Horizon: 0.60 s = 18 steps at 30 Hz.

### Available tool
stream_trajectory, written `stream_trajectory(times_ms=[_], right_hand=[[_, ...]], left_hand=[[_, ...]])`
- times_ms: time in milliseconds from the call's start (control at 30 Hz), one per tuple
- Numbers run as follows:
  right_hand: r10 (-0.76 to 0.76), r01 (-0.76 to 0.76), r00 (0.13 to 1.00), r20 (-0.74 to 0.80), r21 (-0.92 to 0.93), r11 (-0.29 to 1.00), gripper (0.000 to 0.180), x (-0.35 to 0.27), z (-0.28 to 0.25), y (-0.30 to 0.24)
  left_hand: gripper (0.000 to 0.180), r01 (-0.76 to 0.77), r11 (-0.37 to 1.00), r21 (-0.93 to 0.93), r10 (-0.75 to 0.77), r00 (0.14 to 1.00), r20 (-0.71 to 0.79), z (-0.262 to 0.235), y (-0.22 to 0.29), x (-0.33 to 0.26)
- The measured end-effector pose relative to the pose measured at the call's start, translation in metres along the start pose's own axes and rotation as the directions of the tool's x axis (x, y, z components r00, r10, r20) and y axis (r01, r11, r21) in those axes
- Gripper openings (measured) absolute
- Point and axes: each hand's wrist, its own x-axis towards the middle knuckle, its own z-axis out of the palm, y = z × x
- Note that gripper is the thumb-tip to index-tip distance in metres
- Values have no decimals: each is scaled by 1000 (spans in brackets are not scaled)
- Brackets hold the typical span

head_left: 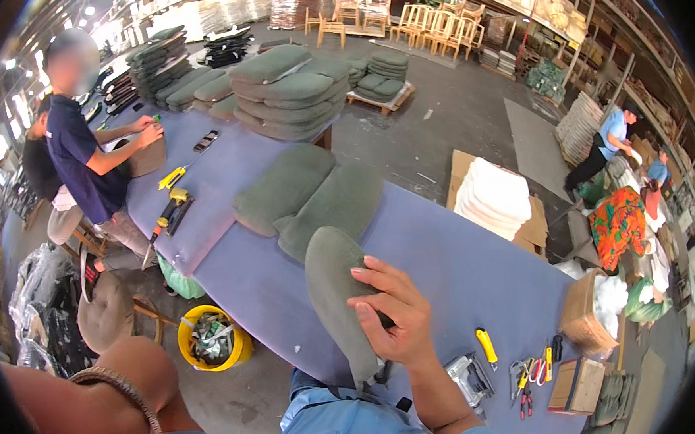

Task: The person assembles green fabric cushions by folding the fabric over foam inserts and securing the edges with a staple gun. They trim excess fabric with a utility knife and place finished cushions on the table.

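My right hand [399, 313] is closed on the edge of a grey-green padded cushion [334, 277], with thumb and fingers pinching it. The cushion stands tilted on edge over the table's near side. Just beyond it, a larger two-lobed cushion [339, 209] of the same cloth lies flat on the blue-grey covered table [463, 281]. At the lower left, my left arm is bent and raised very close to the camera, a braided band round the wrist. My left hand [53, 418] is large, blurred and partly cut off, so its fingers cannot be made out.
A staple gun [470, 380], yellow cutter [487, 348], scissors [540, 371] and small box [577, 386] lie near right. A nail gun [174, 212] lies left; a scrap-filled yellow bucket [248, 350] stands below. Stacked cushions [288, 93] rise beyond. A co-worker [84, 145] works far left.
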Motion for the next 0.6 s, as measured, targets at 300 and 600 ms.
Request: stream_trajectory(times_ms=[300,600], right_hand=[[-14,15,1000,25,-15,1000,3,-4,0,-7],[41,-41,999,19,2,999,3,-7,7,-8]], left_hand=[[60,55,998,17,-55,998,12,10,3,-1],[58,207,975,-76,-209,978,-15,26,-7,-21]])
